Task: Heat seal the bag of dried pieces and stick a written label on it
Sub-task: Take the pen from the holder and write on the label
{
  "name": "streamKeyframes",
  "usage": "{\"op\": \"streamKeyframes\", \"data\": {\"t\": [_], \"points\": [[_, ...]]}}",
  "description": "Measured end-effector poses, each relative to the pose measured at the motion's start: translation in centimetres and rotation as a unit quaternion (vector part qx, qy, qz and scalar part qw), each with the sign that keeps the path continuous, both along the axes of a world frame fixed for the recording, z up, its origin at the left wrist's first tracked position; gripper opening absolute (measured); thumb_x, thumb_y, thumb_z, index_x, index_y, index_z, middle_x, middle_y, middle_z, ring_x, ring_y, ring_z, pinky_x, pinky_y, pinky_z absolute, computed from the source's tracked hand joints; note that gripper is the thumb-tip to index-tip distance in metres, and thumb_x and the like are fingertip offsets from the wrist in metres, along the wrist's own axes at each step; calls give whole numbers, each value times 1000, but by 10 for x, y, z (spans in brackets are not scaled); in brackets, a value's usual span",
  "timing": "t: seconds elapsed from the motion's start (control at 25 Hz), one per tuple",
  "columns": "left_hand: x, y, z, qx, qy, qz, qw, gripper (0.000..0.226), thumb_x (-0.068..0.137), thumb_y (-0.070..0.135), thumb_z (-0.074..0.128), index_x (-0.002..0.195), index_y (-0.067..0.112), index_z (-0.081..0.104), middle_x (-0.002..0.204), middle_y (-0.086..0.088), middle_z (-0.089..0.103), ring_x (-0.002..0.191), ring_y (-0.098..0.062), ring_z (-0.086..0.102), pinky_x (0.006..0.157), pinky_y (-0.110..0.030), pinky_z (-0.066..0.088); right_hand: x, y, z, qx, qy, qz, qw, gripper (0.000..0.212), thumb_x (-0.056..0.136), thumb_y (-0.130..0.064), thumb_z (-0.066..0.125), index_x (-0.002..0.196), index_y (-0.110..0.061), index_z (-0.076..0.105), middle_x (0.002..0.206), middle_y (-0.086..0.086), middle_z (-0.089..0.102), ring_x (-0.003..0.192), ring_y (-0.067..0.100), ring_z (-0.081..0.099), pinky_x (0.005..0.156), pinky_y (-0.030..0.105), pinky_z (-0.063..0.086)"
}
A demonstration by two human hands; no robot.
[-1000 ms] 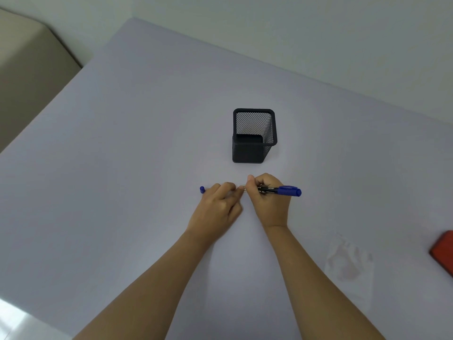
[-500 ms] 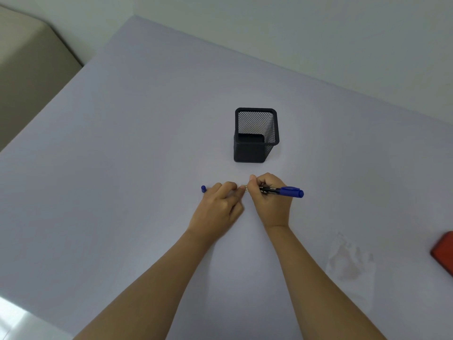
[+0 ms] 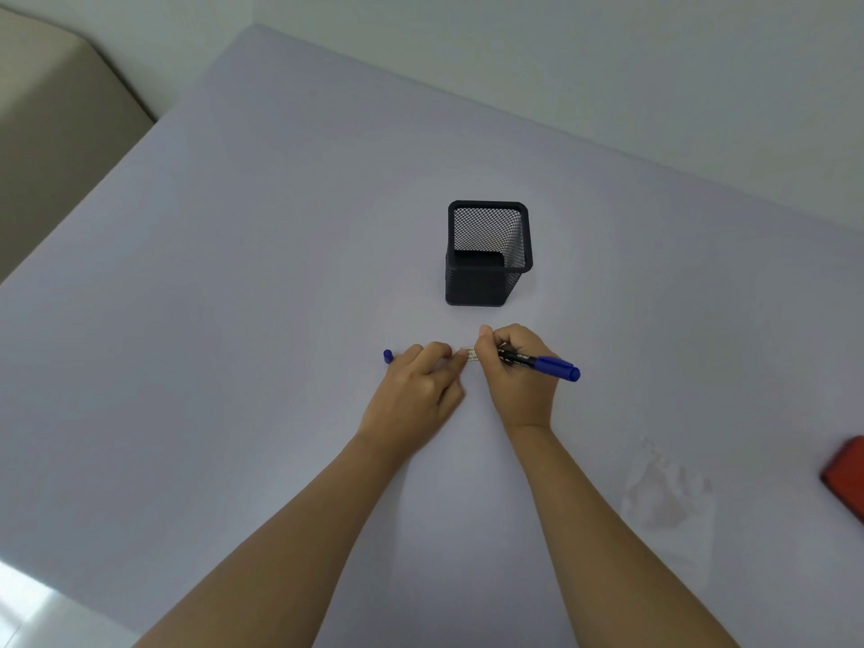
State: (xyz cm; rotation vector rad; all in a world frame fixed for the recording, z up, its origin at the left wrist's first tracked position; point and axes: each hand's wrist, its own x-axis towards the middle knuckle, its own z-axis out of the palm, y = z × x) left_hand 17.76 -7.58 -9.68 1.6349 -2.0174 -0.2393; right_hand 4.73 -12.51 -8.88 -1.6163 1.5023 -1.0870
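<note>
Against the half second before, I saw almost nothing change: both hands stayed where they were, and the right one had tilted the pen only slightly. The right hand (image 3: 521, 376) was closed around a blue pen (image 3: 542, 364), its tip hidden under the fingers at a small white label (image 3: 469, 355) on the table (image 3: 234, 273). The left hand (image 3: 416, 390) lay palm down, curled fingertips pinning the label's left end; a blue cap (image 3: 387, 356) sat just beside it. The clear bag (image 3: 668, 498) lay flat, well apart to the right, near a red object (image 3: 846, 474). A black mesh holder (image 3: 486, 254) stood beyond the hands.
</note>
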Motion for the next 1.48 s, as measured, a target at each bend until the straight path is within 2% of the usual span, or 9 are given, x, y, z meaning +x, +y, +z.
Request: {"op": "streamKeyframes", "data": {"t": [0.28,0.4,0.76,1.12,1.28,1.36,1.48], "points": [[0,1,-1,8,2,2,1000,34,88,16,46,110,3,68,92,-10,63,67,-24,55,63,-35,51,0,1,-1,-12,2,4,1000,29,88,-9,59,62,-15,47,56,1,48,54,6,47,54,7,37],[0,0,0,2,-2,1,1000,34,88,16,46,109,3,69,91,-10,63,66,-24,54,62,-34,50,0,0,-1,-23,25,-3,999,29,88,-11,59,62,-15,46,56,0,47,49,4,42,53,6,36],[0,-1,0,-10,0,2,1000,32,88,15,46,106,2,69,89,-11,63,64,-25,53,61,-35,49,1,-1,-3,-11,6,-14,1000,30,87,-11,59,59,-7,49,54,3,48,50,11,41,50,14,35],[-1,0,-1,-15,-3,1,1000,32,87,14,47,106,2,69,90,-11,64,63,-25,53,60,-36,49,1,-2,-2,2,0,-30,1000,30,87,-11,59,60,-7,48,54,5,48,51,16,43,51,24,39],[0,-1,0,-10,-6,2,1000,32,88,14,47,107,2,69,90,-10,63,63,-25,53,60,-35,49,1,-1,0,-3,-11,-46,999,28,87,-10,59,62,-10,48,55,5,49,50,11,42,50,12,37],[-1,-1,0,-6,-10,0,1000,32,88,15,47,108,2,68,91,-10,63,64,-24,53,60,-35,49,1,-2,-1,-8,-24,-60,998,28,86,-9,59,61,-9,48,54,4,48,49,10,40,50,12,36],[0,0,0,-4,-8,1,1000,32,88,16,47,108,3,69,91,-10,63,64,-24,54,61,-34,49,1,-1,-2,-9,-4,-19,1000,29,86,-9,60,59,-10,48,54,3,48,49,14,42,50,15,36]]}}
